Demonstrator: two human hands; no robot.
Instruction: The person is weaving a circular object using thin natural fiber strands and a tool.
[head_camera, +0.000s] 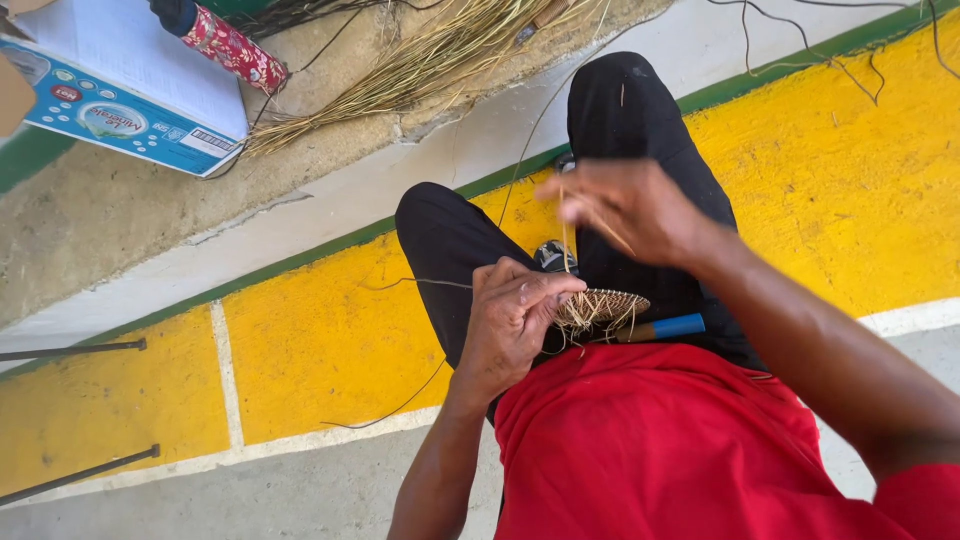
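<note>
Here the person sits with black trouser legs stretched over a yellow painted floor (330, 340), and both hands work above the lap. The left hand (515, 315) has its grip closed on the near edge of a small round woven mat (605, 303), fingers curled over the rim and thumb pressing on top. The mat rests at the lap, just above the red shirt (660, 450), with loose straw ends sticking out around its edge. The right hand (630, 205) is raised a little above the mat, its grip pinched tight on a thin straw strand (566, 240) that runs down to the weave. A blue-handled tool (665, 327) lies just beside the mat on the thigh. Farther off, on the grey concrete ledge, lie a bundle of dry straw (420, 65) and a blue and white cardboard box (120, 85)
</note>
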